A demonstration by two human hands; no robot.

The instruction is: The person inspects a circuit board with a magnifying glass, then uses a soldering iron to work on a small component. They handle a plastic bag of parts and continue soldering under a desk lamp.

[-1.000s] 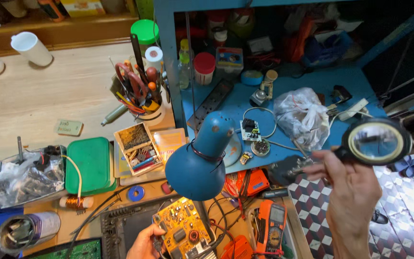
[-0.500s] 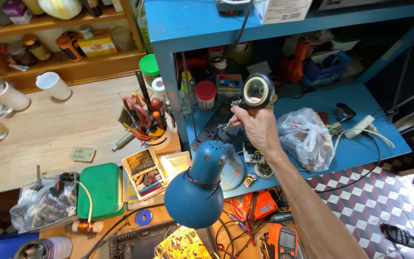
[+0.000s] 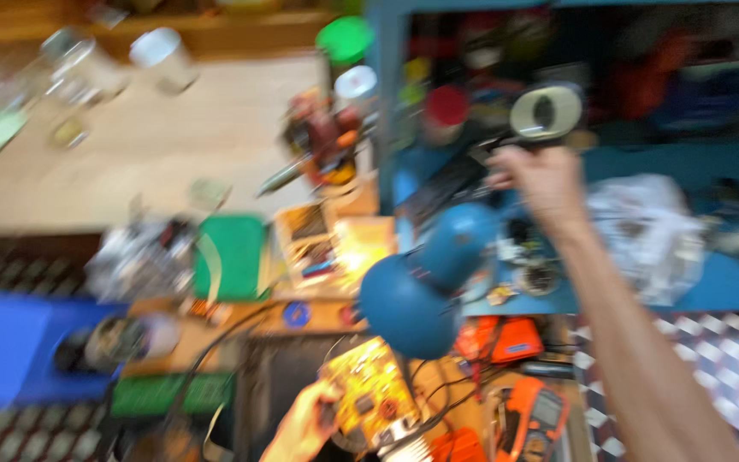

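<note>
A crowded electronics bench fills the blurred frame: a pale wooden tabletop (image 3: 173, 145) across the upper left, a blue shelf unit (image 3: 712, 282) packed with bottles and parts on the right, and checkered floor tiles at the lower corners. The right hand (image 3: 540, 184), arm stretched up from the lower right, is closed around the handle of a round magnifying glass (image 3: 545, 111), which is held up in front of the shelf in the upper right of centre, above a red-capped jar (image 3: 446, 107). At the bottom centre the left hand (image 3: 305, 423) grips the edge of a yellow circuit board (image 3: 365, 398), just below the round shade of a blue desk lamp (image 3: 408, 295). An orange multimeter (image 3: 532, 415) lies to the right of the board, a green case (image 3: 231, 257) to the left of centre. The risk here, as I judge it, lies in the reach: the extended forearm passes close over the lamp and the loose parts on the shelf edge, so a careless sweep could knock the lamp or scatter small pieces, and the board, pinched by one hand amid tangled wires, could snag.
</note>
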